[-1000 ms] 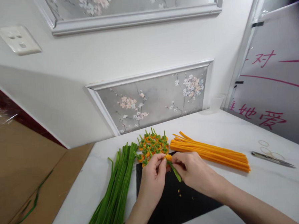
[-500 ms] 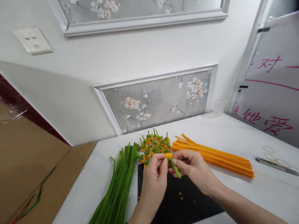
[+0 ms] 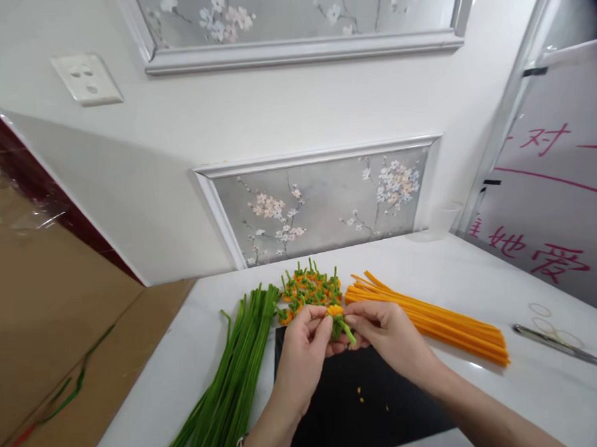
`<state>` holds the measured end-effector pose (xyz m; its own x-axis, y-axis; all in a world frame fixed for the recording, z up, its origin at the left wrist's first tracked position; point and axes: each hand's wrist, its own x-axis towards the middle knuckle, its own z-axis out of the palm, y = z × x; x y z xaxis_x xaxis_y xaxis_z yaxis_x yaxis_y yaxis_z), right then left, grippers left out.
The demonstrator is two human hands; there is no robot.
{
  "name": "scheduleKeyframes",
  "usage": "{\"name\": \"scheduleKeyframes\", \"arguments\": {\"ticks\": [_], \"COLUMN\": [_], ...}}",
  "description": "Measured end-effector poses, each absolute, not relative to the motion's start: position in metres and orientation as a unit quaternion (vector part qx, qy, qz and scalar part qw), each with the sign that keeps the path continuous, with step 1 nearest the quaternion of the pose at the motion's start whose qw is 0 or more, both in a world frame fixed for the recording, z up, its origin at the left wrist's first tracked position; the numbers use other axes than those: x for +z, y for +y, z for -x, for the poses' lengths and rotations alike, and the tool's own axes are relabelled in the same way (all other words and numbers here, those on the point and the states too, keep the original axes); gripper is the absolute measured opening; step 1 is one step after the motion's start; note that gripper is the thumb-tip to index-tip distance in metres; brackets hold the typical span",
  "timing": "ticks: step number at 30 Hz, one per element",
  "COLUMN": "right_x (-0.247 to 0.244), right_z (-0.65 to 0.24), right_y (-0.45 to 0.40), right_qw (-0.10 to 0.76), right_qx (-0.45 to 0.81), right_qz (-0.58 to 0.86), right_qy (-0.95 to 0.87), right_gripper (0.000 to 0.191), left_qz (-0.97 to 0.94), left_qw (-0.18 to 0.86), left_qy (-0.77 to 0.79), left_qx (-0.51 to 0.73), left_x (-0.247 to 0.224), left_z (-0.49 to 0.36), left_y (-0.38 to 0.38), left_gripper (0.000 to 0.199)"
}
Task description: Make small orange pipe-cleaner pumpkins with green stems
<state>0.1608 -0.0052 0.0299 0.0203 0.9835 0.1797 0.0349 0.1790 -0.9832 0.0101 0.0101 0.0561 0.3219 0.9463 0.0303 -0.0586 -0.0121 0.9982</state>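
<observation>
Left hand [image 3: 305,346]: pinching one edge of the flower [image 3: 336,317]
Right hand [image 3: 388,332]: pinching its other edge
Flower: between both hands, above the black mat [image 3: 338,415], near the flower pile [image 3: 309,293]

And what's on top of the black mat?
Tiny orange scraps lie on the black mat. The left hand and right hand hide parts of it; what's beneath can't be seen.

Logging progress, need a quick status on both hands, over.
Left hand, right hand: both pinching one orange-and-green pipe-cleaner piece. Black mat below. Nothing visibly in the way.
</observation>
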Motion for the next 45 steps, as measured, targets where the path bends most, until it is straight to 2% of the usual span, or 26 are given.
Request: {"name": "scheduleKeyframes", "arguments": {"ticks": [6, 13, 16, 20, 24, 27, 29, 32, 35, 38, 45], "right_x": [0.038, 0.038, 0.035, 0.038, 0.04, 0.037, 0.037, 0.041, 0.049, 0.052, 0.053], "right_z": [-0.172, -0.168, -0.168, -0.169, -0.174, -0.178, -0.18, -0.18, -0.178, -0.176, -0.176], "right_y": [-0.007, -0.011, -0.013, -0.015, -0.012, -0.008, -0.006, -0.006, -0.009, -0.011, -0.009], "right_qw": [0.507, 0.45, 0.399, 0.309, 0.298, 0.346, 0.409, 0.47, 0.44, 0.43, 0.451], "right_qx": [0.266, 0.107, -0.002, -0.165, -0.225, -0.179, -0.077, 0.212, 0.442, 0.491, 0.532], "right_qz": [0.505, 0.495, 0.491, 0.443, 0.37, 0.347, 0.382, 0.472, 0.468, 0.45, 0.438], "right_qy": [-0.646, -0.736, -0.774, -0.826, -0.851, -0.853, -0.825, -0.716, -0.627, -0.61, -0.567], "right_gripper": [0.008, 0.019, 0.02, 0.02, 0.023, 0.027, 0.026, 0.025, 0.037, 0.039, 0.03], "left_qz": [-0.56, -0.567, -0.568, -0.567, -0.559, -0.562, -0.609, -0.737, -0.814, -0.842, -0.864], "left_qw": [0.578, 0.592, 0.599, 0.61, 0.634, 0.635, 0.577, 0.363, 0.159, 0.09, 0.113], "left_qy": [0.405, 0.397, 0.401, 0.421, 0.418, 0.42, 0.418, 0.387, 0.305, 0.27, 0.271], "left_qx": [0.433, 0.412, 0.399, 0.361, 0.332, 0.324, 0.349, 0.42, 0.468, 0.457, 0.41], "left_x": [0.058, 0.053, 0.051, 0.052, 0.059, 0.061, 0.059, 0.055, 0.051, 0.051, 0.047], "left_z": [-0.012, -0.014, -0.013, -0.011, -0.005, -0.003, -0.002, -0.002, -0.003, -0.003, 0.001], "left_y": [0.009, 0.009, 0.011, 0.014, 0.016, 0.016, 0.016, 0.013, 0.01, 0.006, 0.009], "left_gripper": [0.022, 0.027, 0.029, 0.028, 0.023, 0.02, 0.022, 0.025, 0.028, 0.034, 0.038]}}
